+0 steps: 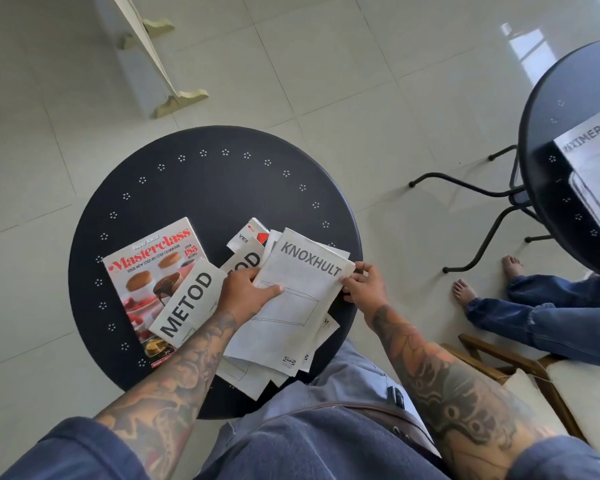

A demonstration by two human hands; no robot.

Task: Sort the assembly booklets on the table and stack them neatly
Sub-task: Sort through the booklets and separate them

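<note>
At table's (205, 188) near edge, hands (248, 289) grip KNOXHULT booklet (302, 278).

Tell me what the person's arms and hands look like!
Both forearms are bare and covered in big tattoos. The left hand and right hand wear no gloves, and I see no rings. Dark blue sleeves are pushed up near the elbows.

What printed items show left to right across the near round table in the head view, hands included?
Masterclass cookbook → METOD booklet → left hand → KNOXHULT booklet → right hand. The part-hidden booklets behind the KNOXHULT booklet are left out.
</note>
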